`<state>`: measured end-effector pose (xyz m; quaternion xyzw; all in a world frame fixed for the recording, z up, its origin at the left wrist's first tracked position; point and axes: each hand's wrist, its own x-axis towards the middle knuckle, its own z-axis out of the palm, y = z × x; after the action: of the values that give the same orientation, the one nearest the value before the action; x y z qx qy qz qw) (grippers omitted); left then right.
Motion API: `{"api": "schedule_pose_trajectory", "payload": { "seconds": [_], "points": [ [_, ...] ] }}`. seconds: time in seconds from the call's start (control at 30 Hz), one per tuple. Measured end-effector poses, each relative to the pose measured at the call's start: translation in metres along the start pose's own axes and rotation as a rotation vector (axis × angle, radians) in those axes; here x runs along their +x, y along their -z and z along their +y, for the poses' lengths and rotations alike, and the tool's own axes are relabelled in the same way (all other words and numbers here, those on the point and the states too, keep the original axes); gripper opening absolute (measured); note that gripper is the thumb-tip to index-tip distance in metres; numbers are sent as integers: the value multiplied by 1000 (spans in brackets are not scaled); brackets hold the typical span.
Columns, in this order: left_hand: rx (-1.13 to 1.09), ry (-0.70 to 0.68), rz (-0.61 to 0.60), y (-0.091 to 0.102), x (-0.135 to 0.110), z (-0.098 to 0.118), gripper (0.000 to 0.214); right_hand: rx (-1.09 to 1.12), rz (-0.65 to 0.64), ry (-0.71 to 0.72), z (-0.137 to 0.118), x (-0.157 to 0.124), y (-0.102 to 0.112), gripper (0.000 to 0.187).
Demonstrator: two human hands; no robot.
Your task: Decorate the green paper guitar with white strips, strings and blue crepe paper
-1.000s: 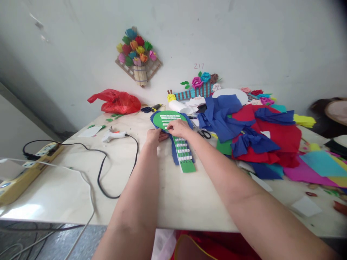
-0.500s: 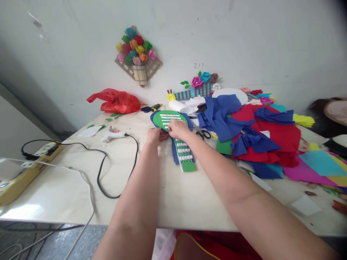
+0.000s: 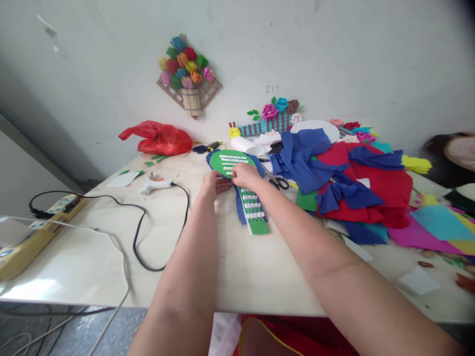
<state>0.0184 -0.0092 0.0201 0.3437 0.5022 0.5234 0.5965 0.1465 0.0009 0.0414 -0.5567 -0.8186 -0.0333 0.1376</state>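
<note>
Two hands at guitar-shaped craft piece [image 3: 254, 210], lying on table [image 3: 260, 277]
Right hand [image 3: 245, 175] curled over body-neck joint, left hand [image 3: 215, 184] at body's lower edge; cannot tell if either grips; piece looks light, stiffish; blue edging [image 3: 241, 209] probably soft, white strips [image 3: 254, 215] may peel; best hold: rounded rim.

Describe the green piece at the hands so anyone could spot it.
On the pale table, look between the red bag and the blue-and-red heap. The left hand and right hand are at a green paddle-shaped piece, set apart by rows of white strips.
</note>
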Motion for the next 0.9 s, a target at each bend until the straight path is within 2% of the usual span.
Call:
{"api": "schedule_pose_trajectory", "payload": {
  "seconds": [0.07,0.17,0.47,0.9],
  "points": [
    [7,5,-65,3,0,0,16,-4,-1,-1,0,0,0,24],
    [12,-62,-152,8,-2,-1,13,-9,7,2,0,0,1,25],
    [-44,-113,-276,14,-7,-3,22,1,14,-10,2,1,2,25],
    [12,-144,-75,2,-4,-8,13,40,4,-16,2,0,3,18]
  ]
}}
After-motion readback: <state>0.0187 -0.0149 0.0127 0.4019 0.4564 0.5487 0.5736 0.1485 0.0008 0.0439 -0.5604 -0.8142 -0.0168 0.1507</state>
